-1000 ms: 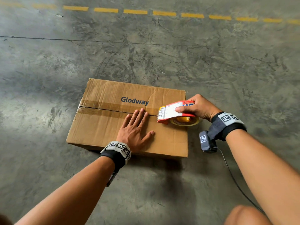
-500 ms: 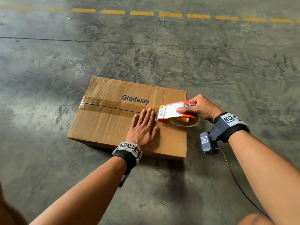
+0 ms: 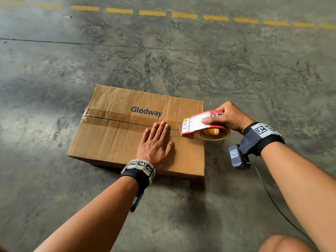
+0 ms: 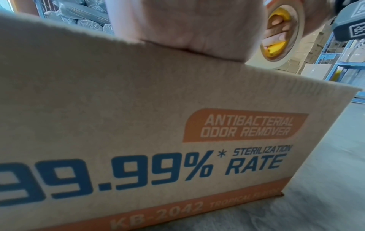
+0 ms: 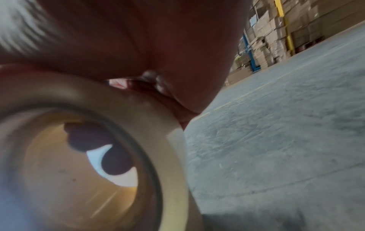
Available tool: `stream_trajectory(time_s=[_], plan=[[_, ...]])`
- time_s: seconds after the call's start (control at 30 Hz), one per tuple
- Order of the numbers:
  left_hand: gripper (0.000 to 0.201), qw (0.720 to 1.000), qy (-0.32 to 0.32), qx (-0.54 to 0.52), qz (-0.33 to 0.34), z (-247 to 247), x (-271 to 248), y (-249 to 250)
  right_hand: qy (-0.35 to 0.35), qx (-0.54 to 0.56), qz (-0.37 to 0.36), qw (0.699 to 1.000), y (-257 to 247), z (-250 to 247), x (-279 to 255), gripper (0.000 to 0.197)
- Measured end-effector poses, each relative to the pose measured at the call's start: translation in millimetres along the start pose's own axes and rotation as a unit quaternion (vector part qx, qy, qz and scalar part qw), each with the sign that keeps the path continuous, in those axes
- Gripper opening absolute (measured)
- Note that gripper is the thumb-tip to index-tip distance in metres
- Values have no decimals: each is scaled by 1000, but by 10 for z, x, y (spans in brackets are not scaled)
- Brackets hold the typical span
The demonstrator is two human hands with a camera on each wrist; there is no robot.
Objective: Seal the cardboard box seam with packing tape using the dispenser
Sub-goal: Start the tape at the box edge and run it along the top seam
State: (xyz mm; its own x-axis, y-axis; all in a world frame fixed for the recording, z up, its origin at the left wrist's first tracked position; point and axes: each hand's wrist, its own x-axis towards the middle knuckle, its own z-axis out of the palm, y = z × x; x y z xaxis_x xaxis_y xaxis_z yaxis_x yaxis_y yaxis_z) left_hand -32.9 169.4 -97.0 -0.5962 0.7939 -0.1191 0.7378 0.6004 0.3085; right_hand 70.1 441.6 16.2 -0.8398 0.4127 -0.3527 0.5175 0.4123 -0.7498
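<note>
The brown corrugated cardboard box with blue "Glodway" print lies on the grey concrete floor in front of me, its top seam running left to right under a strip of clear tape. My left hand lies flat, fingers straight, on the box's near flap, fingertips at the seam. My right hand grips the red and white tape dispenser at the box's right edge, with its roll of clear packing tape hanging past that edge. I count one box, one dispenser, one roll. The right wrist view is blurred; my fingers show dark through the roll's core. On the box's near side the large blue print is cut off at "9.99%".
</note>
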Motion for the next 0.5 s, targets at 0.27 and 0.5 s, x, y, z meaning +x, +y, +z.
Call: stream_trajectory(time_s=[0.27,0.5], plan=[[69,1000,4,-2,2,22,-1,1,1,-9,-2,1000,165,-237,-48,65],[69,1000,-4,9,5,29,-10,-1,16,-22,17,999,342,-396,-226,33]])
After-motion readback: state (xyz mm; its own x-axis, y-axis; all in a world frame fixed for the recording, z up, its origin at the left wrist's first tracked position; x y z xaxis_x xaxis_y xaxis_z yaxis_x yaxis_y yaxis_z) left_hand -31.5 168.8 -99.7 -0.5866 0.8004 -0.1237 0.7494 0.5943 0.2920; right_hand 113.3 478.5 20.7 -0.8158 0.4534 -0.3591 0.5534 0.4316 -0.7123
